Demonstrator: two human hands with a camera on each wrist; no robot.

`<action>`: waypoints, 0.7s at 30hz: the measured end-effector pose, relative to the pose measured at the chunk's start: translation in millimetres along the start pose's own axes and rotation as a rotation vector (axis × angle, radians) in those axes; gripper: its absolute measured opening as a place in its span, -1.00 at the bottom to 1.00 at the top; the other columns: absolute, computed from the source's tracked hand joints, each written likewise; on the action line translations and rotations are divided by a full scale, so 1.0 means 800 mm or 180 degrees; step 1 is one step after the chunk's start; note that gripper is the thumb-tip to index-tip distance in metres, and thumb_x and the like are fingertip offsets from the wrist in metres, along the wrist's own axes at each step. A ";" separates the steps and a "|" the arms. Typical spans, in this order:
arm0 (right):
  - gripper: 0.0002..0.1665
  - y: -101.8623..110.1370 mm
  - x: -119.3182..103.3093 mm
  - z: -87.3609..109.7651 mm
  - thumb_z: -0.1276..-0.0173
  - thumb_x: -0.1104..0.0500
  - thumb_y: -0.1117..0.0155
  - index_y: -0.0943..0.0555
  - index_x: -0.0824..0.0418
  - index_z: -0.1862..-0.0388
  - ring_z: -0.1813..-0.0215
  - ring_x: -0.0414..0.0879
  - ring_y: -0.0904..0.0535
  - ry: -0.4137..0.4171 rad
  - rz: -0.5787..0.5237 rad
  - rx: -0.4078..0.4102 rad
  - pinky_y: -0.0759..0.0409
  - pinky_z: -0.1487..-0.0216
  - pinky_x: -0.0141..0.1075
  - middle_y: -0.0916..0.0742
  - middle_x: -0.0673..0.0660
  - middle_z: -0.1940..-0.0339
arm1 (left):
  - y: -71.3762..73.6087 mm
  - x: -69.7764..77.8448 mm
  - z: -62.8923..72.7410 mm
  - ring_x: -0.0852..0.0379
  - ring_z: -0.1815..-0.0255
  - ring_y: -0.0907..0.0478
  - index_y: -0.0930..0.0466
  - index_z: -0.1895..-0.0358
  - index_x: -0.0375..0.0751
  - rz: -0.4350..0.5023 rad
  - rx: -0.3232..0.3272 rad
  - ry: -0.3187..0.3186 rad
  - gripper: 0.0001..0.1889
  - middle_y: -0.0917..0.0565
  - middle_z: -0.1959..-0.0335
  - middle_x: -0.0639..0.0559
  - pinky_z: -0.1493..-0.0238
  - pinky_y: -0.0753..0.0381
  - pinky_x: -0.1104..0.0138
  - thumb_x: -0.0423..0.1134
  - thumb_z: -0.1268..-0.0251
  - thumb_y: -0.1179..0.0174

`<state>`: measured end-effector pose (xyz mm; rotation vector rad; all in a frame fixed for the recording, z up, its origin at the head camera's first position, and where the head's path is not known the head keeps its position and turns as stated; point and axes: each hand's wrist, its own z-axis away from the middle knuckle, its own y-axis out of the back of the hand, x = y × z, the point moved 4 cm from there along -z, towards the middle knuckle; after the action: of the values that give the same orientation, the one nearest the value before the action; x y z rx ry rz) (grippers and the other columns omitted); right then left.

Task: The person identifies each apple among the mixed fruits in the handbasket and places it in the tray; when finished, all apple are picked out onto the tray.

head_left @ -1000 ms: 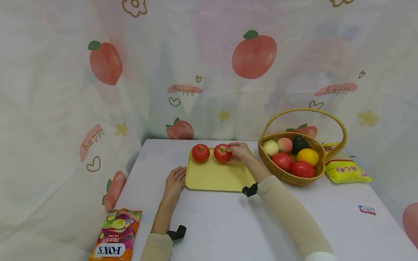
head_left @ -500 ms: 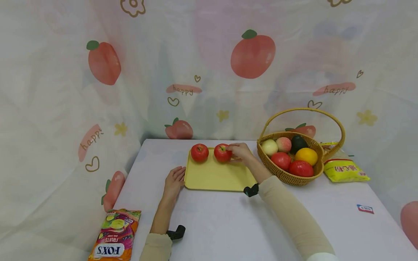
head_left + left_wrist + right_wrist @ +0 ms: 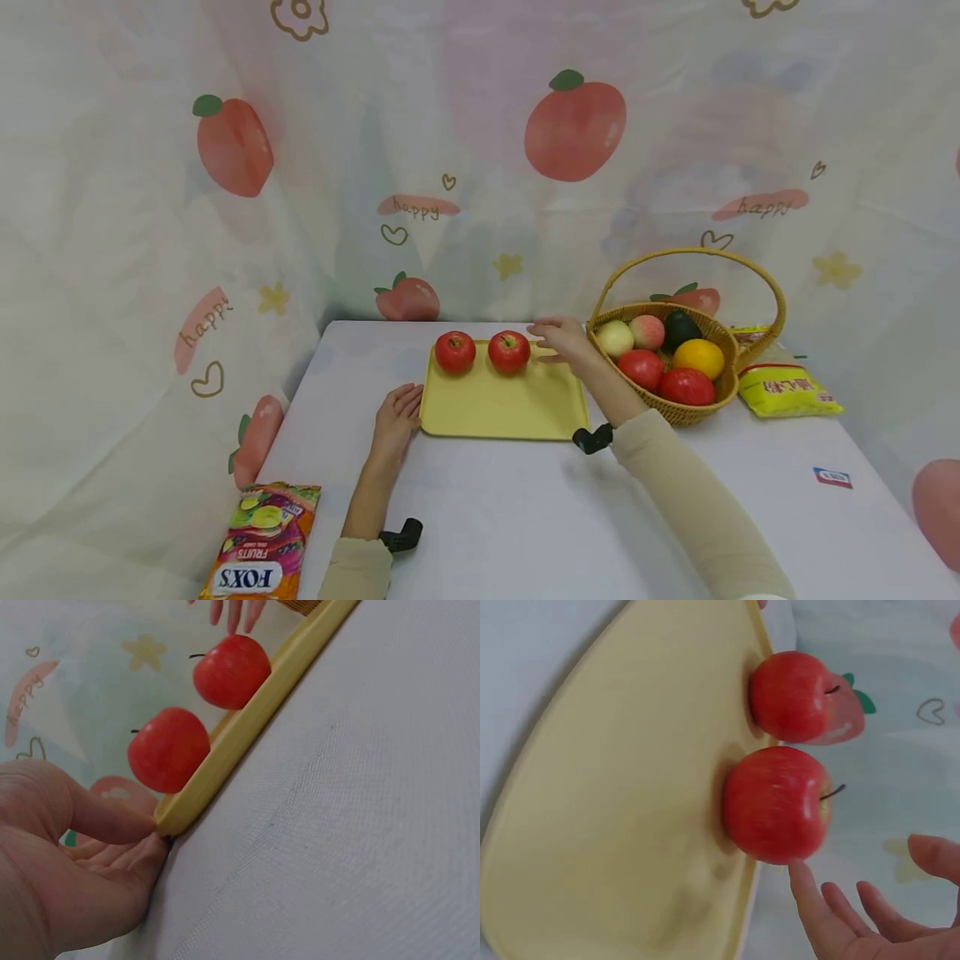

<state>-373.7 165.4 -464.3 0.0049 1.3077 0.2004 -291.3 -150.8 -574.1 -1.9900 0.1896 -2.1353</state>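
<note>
A yellow tray [image 3: 504, 400] lies on the white table, with two red apples on its far part. My left hand [image 3: 397, 417] rests at the tray's left edge, fingers fairly straight; in the left wrist view its thumb [image 3: 112, 821] touches the corner. My right hand [image 3: 566, 342] is just right of the right apple [image 3: 509, 352], fingers spread and holding nothing. In the right wrist view one fingertip is close to that apple [image 3: 776, 806]; contact cannot be told. The left apple [image 3: 454, 352] sits beside it, a small gap between them.
A wicker basket [image 3: 678, 412] with several fruits stands right of the tray. Beyond it lies a yellow food packet [image 3: 787, 393]. A Fox's candy bag [image 3: 262, 542] is at the front left, and a small wrapped piece [image 3: 832, 477] lies at the right. A printed curtain hangs behind the table.
My right hand has let go of the right apple and drawn back to the right, its fingers spreading. The left hand stays at the tray's edge. The head view has shifted slightly.
</note>
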 end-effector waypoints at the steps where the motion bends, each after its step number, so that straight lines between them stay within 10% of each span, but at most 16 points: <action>1: -0.32 0.003 -0.003 0.002 -0.59 0.11 -0.20 -0.32 0.38 -0.56 -0.55 0.37 -0.31 0.0024 -0.0018 -0.0009 -0.52 -0.40 0.21 -0.38 0.35 -0.59 | 0.000 0.000 0.000 -0.31 -0.57 -0.27 -0.14 -0.50 -0.58 0.0005 -0.0006 -0.0003 -0.18 -0.34 -0.49 -0.50 -0.59 -0.27 0.03 -0.90 -0.01 0.15; 21: -0.34 0.077 -0.042 0.059 -0.64 0.11 -0.13 -0.29 0.32 -0.60 -0.50 0.28 -0.42 0.0029 0.0050 0.0079 -0.56 -0.35 0.14 -0.41 0.36 -0.57 | 0.001 -0.002 0.000 -0.29 -0.57 -0.27 -0.15 -0.49 -0.56 0.0017 0.0019 0.0028 -0.17 -0.35 -0.50 -0.48 -0.58 -0.27 0.06 -0.92 0.01 0.15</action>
<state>-345.9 225.9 -412.6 0.0353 1.3195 0.1977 -290.9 -151.1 -576.0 -1.9750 0.1895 -2.1391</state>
